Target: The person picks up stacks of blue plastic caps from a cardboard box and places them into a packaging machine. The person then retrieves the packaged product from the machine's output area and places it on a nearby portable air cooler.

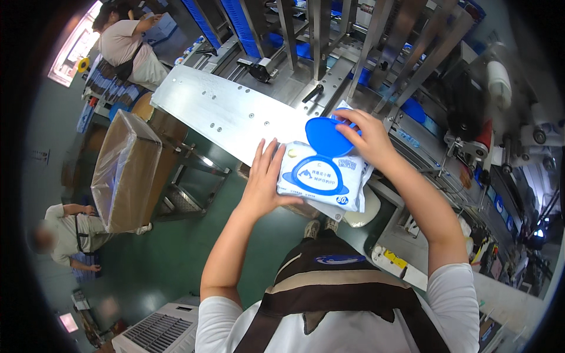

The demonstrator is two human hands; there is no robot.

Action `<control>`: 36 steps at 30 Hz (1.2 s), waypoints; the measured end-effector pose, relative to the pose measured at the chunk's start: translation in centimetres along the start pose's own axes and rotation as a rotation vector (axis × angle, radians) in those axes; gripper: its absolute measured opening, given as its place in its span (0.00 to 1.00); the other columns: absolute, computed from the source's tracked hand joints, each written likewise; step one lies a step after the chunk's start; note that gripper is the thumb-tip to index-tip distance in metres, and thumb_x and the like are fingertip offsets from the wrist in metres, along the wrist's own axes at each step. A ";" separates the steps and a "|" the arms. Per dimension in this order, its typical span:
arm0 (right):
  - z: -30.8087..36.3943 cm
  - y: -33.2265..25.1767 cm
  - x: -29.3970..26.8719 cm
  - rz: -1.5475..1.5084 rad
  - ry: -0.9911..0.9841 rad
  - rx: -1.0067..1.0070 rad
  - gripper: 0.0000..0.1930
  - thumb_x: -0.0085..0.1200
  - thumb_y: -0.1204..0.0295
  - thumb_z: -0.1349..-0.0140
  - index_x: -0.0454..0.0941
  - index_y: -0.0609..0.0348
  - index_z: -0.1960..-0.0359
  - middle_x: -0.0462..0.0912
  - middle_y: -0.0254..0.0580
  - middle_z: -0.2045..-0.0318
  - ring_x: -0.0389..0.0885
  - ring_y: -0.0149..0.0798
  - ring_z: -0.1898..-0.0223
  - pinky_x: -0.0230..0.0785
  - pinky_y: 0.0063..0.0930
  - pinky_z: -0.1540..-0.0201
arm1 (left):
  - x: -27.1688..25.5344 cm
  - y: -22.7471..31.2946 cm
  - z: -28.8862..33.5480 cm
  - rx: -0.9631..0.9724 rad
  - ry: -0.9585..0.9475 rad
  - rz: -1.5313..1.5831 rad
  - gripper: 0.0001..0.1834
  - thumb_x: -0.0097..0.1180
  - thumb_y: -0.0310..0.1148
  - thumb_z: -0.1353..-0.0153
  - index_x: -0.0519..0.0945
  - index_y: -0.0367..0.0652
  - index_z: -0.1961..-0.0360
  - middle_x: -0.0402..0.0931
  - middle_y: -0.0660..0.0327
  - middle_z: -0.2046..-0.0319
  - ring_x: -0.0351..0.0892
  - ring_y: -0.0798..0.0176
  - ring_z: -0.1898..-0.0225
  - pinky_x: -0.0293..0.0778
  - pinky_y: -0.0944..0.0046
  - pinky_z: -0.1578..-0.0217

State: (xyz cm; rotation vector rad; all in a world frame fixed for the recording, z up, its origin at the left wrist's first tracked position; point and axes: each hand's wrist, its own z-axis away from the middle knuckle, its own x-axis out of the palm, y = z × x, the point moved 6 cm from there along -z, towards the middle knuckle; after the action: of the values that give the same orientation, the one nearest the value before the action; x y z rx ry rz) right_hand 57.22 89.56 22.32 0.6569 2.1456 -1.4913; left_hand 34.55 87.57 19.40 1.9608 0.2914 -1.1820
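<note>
A white and blue soft pack of wet wipes (pixel 347 167) lies in front of me at the near end of a white metal plate. My left hand (pixel 262 179) grips its left side, fingers along the edge and thumb at the near corner. On its top is a blue oval frame (pixel 341 187) around a printed panel. Just beyond it, a blue oval lid (pixel 327 138) is tilted up; whether it joins the frame I cannot tell. My right hand (pixel 368 138) pinches the lid's right edge, partly hiding another blue and white piece behind the fingers.
The long white plate (pixel 229 115) runs to the far left, beside machinery with steel uprights (pixel 318 41). Film rollers (pixel 499 82) stand at the right. A plastic-lined carton (pixel 126 176) sits at the left. Two other people (pixel 126 50) work at the left, apart from me.
</note>
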 end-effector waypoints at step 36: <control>11.3 -7.7 3.7 0.273 0.310 0.339 0.34 0.61 0.72 0.53 0.62 0.61 0.42 0.65 0.50 0.43 0.62 0.53 0.42 0.55 0.40 0.40 | -0.9 -1.8 -2.0 0.311 -0.128 0.282 0.42 0.71 0.42 0.62 0.67 0.41 0.44 0.60 0.49 0.46 0.60 0.45 0.46 0.61 0.52 0.49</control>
State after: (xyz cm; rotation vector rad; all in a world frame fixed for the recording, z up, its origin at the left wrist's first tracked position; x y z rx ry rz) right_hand 50.62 77.00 22.11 1.3204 1.9215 -1.6991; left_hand 34.34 90.37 19.66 2.0926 -0.2430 -1.2123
